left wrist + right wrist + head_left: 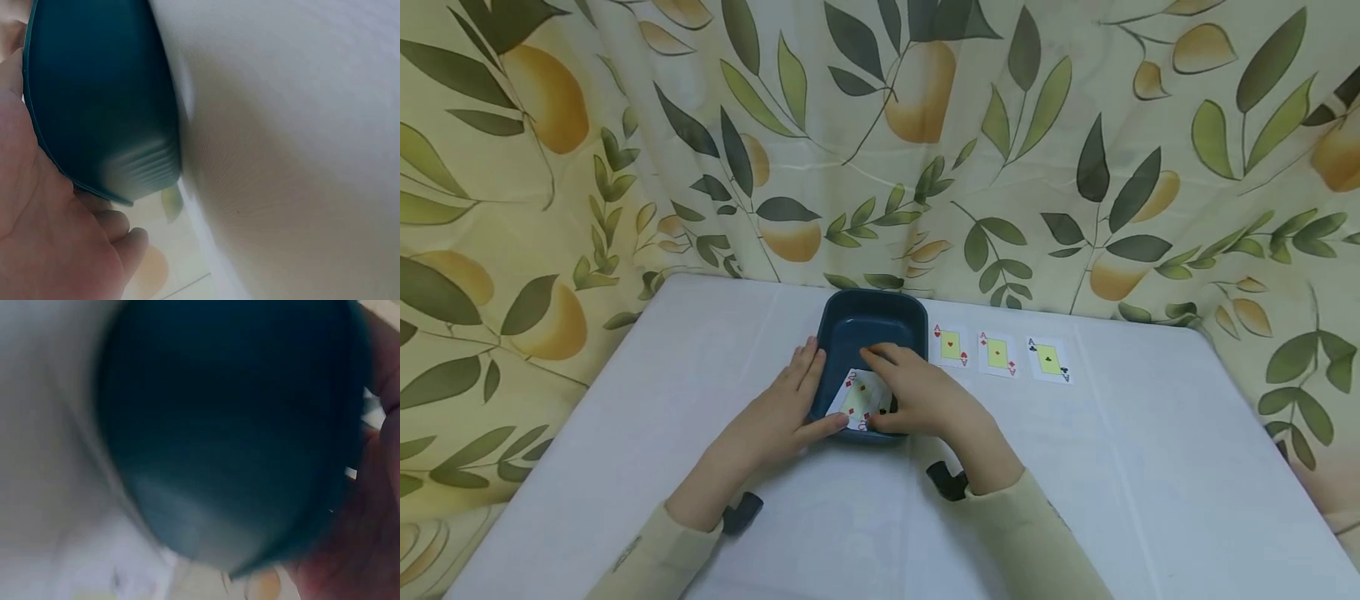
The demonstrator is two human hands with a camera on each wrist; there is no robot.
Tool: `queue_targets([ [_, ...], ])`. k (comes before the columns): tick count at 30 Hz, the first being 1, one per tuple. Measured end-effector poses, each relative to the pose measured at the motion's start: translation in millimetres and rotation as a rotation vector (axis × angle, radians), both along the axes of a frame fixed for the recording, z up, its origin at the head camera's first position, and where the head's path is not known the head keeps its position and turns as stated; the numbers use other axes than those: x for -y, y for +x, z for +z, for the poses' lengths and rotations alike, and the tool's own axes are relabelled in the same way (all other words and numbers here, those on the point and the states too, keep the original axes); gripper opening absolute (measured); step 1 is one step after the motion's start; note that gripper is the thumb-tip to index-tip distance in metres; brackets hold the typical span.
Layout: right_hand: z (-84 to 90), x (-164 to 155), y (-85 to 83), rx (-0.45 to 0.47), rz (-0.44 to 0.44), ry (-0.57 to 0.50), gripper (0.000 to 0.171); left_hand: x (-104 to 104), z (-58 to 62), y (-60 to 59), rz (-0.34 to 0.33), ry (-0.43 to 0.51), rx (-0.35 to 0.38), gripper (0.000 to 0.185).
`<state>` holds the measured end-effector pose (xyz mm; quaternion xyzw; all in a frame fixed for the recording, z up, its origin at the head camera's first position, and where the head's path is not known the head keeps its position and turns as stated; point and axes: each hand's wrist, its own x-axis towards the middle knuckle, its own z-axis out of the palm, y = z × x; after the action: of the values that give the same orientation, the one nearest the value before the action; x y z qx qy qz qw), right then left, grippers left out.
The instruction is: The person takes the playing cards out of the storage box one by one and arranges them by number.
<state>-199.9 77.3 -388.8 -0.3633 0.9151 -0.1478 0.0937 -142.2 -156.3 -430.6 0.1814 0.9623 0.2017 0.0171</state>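
A dark blue plastic tray (853,329) stands on the table, and a playing card with red diamonds (853,402) shows at its near end. My left hand (778,408) lies along the tray's left rim with its fingers extended, its thumb at the card's near edge. Reaching over the near right part of the tray, my right hand (921,392) holds playing cards between thumb and fingers; a black-suited card shows partly under it. The wrist views show mostly the tray's outer wall (100,94), and the cards are hidden there.
To the right of the tray, the ace of hearts (950,345), ace of diamonds (997,353) and ace of clubs (1048,359) lie face up in a row. A white cloth (1120,467) covers the table. Behind it hangs a curtain (865,125) with fruit and leaves.
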Motion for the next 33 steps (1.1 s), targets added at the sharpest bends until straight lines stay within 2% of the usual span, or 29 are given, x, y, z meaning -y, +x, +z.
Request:
queue_targets([
  [5, -10.4, 20.5, -4.6, -0.004, 0.014, 0.043, 0.087, 0.3, -1.5, -1.7, -0.002, 0.004, 0.011, 0.101],
  [15, -23.4, 40.5, -3.8, 0.019, -0.049, 0.168, 0.078, 1.9, -1.8, -2.2, -0.012, -0.002, 0.015, 0.102],
  [27, -27.7, 38.6, -3.4, -0.030, -0.038, 0.112, 0.077, 1.3, -1.8, -1.3, 0.000, -0.008, 0.040, 0.103],
  [33, -26.4, 38.1, -3.4, -0.019, -0.033, 0.075, 0.079, 0.7, -1.6, -1.5, -0.007, -0.010, 0.032, 0.104],
])
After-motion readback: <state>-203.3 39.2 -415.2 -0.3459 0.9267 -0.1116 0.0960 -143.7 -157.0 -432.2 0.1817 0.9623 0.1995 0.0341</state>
